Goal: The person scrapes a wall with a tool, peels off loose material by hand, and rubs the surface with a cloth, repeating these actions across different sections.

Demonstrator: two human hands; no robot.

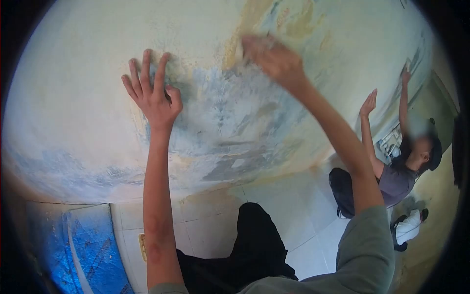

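Observation:
A pale wall [88, 98] with grey, blue and yellowish patches fills the upper part of the head view. My left hand [157, 100] is against it, left of the grey patch, fingers spread and pointing up, with nothing in it. Higher and to the right, my right hand [274, 56] is raised at the wall beside a yellowish streak [236, 41]. Its fingers are bent and smeared by motion. Something pale and thin shows at the fingertips, too blurred to make out.
At the right a person [399, 179] in a dark cap crouches by the wall with both arms raised. A white and black item [409, 228] lies behind them. Blue sheeting [98, 245] covers the floor at lower left. Pale floor tiles [303, 206] run below the wall.

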